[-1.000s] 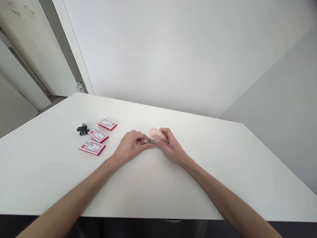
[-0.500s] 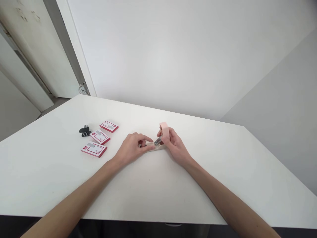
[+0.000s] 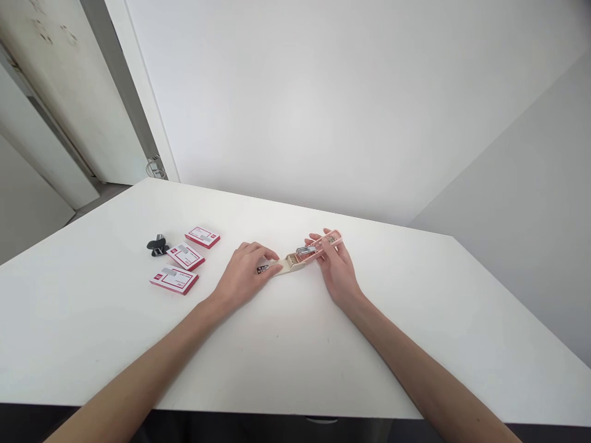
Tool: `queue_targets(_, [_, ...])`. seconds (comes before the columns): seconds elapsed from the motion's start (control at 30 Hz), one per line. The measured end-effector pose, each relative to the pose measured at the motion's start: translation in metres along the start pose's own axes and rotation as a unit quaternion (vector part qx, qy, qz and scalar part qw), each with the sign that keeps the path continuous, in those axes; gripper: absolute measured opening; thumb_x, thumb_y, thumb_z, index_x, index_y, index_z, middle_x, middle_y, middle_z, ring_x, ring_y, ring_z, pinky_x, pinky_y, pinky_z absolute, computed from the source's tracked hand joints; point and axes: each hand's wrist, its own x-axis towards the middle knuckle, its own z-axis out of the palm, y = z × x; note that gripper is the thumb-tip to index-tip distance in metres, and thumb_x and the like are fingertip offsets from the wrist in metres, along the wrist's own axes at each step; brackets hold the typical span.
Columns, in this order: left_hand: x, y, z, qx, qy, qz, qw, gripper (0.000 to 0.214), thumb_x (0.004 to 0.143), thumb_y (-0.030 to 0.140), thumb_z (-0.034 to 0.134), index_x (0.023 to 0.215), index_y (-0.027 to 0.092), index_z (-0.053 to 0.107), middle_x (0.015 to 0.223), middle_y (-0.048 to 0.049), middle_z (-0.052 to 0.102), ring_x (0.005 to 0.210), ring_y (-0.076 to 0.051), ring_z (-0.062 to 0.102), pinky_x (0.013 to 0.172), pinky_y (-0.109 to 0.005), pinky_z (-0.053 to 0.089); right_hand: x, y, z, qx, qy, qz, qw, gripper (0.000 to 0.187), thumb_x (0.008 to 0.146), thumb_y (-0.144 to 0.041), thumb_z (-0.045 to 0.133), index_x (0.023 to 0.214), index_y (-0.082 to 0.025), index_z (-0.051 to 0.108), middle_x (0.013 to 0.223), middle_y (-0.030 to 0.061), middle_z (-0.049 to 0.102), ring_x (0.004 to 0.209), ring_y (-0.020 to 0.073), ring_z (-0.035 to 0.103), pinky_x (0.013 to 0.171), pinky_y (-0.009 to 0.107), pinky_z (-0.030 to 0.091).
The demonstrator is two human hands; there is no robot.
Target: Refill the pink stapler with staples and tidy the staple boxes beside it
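Stapler [image 3: 300, 258] lies folded open mid-worktop [image 3: 277, 344] | left hand [image 3: 244, 277] presses fingertips on its cream base, pinning it flat | right hand [image 3: 335, 264] pinches the pink top arm, tipped back away from the base, metal magazine exposed | left of stapler: three red staple boxes [image 3: 184, 258], black binder clip [image 3: 157, 245] beyond them.

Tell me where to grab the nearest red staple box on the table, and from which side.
Take the nearest staple box by its two long edges, coming straight down from above. It lies flat on the table, so only the thin sides offer a pinch. Its near side faces bare table, while another staple box and a black binder clip lie beyond. The left hand is closest.
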Motion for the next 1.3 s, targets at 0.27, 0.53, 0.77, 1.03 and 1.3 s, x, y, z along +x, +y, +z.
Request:
queue_targets(0.27, [-0.002, -0.003, 0.001, -0.006, 0.040, -0.024, 0.999, 0.028, 0.104, 0.045, 0.049, 0.110, 0.023, 0.065, 0.123, -0.0084, 0.067, 0.119, -0.029, 0.057, 0.094, -0.043, 0.050, 0.006, -0.008, -0.007, 0.054, 0.143, 0.043, 0.987, 0.042, 0.081, -0.035, 0.082, 0.116, -0.026, 0.061, 0.116, 0.0035, 0.074, 0.111, 0.0242, 0.075, 0.100, 0.043, 0.063])
queue_targets(0.53, [-0.002, 0.000, -0.002, 0.020, 0.135, 0.010, 0.991, 0.031, 0.109, 0.044, 0.038, 0.117, 0.023, 0.059, 0.126, -0.0098, 0.065, 0.121, -0.029, 0.055, 0.105, -0.047, 0.045, 0.010, -0.001, -0.014, -0.053, 0.166, 0.047, 0.984, 0.035, 0.081, -0.031, 0.071, 0.116, -0.026, 0.066, 0.122, 0.0030, 0.068, 0.114, 0.0206, 0.071, 0.099, 0.037, 0.059])
queue_targets(0.77, [0.008, -0.021, -0.014, 0.152, 0.243, -0.014, 0.958, 0.032, 0.106, 0.031, 0.034, 0.120, 0.017, 0.060, 0.127, -0.0165, 0.066, 0.125, -0.036, 0.053, 0.110, -0.054, 0.039, 0.008, -0.006, -0.012, -0.122, 0.149, 0.034, 0.981, 0.035, 0.079, -0.030, 0.066, 0.114, -0.025, 0.065, 0.124, 0.0056, 0.069, 0.100, 0.0217, 0.074, 0.094, 0.040, 0.059])
queue_targets(1.03, [0.004, -0.050, -0.033, 0.310, 0.255, -0.083, 0.912, 0.056, 0.092, 0.030, 0.048, 0.140, 0.001, 0.053, 0.142, -0.0319, 0.055, 0.151, -0.051, 0.025, 0.120, -0.071, 0.020, 0.007, -0.006, -0.011, -0.163, 0.140, 0.031, 0.976, 0.032, 0.081, -0.027, 0.061, 0.113, -0.024, 0.064, 0.126, 0.0066, 0.068, 0.098, 0.0218, 0.072, 0.095, 0.042, 0.057])
queue_targets(1.3, [0.002, -0.057, -0.038, 0.322, 0.243, -0.124, 0.906, 0.061, 0.094, 0.038, 0.047, 0.140, -0.003, 0.053, 0.114, -0.0298, 0.068, 0.149, -0.053, 0.030, 0.121, -0.074, 0.010, 0.004, -0.006, -0.012, -0.195, 0.146, -0.004, 0.970, 0.032, 0.085, -0.032, 0.058, 0.116, -0.024, 0.062, 0.130, 0.0089, 0.066, 0.105, 0.0244, 0.070, 0.092, 0.043, 0.056])
